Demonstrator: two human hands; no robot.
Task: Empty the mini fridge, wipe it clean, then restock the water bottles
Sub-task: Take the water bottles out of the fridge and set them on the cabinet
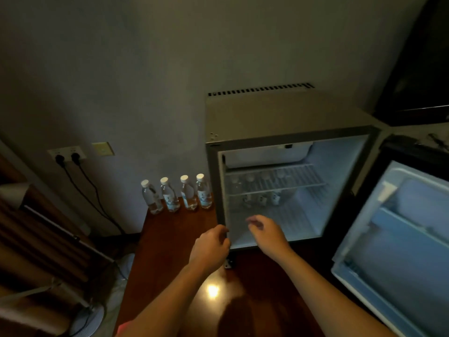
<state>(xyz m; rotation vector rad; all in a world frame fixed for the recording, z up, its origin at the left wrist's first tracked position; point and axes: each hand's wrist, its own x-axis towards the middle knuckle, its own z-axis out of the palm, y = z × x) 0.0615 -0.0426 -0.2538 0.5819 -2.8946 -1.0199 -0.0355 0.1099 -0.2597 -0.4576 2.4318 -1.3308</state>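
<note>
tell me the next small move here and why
Probably reach the right hand deeper into the open mini fridge for a bottle under the wire shelf. Four water bottles already stand outside, but several seem to remain inside, and both hands look free.

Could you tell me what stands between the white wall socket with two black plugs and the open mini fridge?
In the head view, four clear plastic water bottles with white caps stand in a row on the dark wooden surface.
</note>
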